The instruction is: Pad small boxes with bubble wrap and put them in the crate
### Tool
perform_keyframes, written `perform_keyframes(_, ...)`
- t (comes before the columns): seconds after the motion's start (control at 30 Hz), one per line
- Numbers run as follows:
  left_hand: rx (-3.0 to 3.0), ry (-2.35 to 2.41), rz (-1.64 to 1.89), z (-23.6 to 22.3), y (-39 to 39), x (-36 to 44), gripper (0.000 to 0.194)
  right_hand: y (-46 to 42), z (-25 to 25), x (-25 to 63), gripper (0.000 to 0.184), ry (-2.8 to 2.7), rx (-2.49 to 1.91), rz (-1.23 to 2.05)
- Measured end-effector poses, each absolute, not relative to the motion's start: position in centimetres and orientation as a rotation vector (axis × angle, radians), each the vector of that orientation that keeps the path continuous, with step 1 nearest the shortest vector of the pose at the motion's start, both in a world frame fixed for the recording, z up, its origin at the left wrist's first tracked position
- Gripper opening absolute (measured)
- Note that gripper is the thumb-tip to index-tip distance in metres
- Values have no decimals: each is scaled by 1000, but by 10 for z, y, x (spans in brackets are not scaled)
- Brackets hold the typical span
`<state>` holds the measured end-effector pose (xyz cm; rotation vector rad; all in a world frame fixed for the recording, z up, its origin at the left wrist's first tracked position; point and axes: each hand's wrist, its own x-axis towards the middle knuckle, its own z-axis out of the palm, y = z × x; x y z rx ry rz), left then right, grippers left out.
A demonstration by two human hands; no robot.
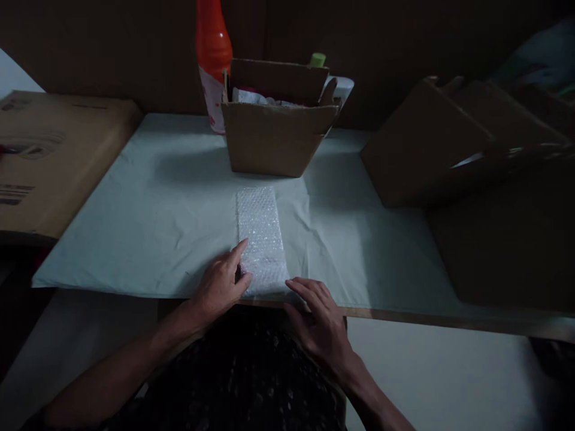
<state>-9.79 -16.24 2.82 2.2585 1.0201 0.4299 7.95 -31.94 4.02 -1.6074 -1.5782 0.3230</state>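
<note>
A strip of clear bubble wrap [260, 221] lies lengthwise on the pale cloth, its near end close to the table's front edge. That near part looks thicker, with a faint pinkish tint; what may be inside cannot be made out. At its left edge rests my left hand [220, 281], index finger and thumb spread apart and touching the wrap. My right hand [318, 317] is at the near right corner, fingers stretched out and the thumb apart below them. The fingertips there touch or almost touch the wrap.
Behind the wrap stands an open cardboard box [274, 137] with packets inside. A red-orange bottle [213, 48] and a white, green-capped bottle [344, 90] are behind it. A flat carton [67, 155] lies left; larger cardboard boxes [431, 143] crowd the right. Pale cloth [179, 209] covers the table.
</note>
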Motion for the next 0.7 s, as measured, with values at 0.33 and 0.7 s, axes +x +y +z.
perform_keyframes(0.33,2539,791,763,42,-192,-119,63,-282,36,86,25,-1962,-1608,204)
perform_keyframes(0.7,2505,983,774,26,-178,-106,36,-284,37,87,26,-1960,-1697,-15)
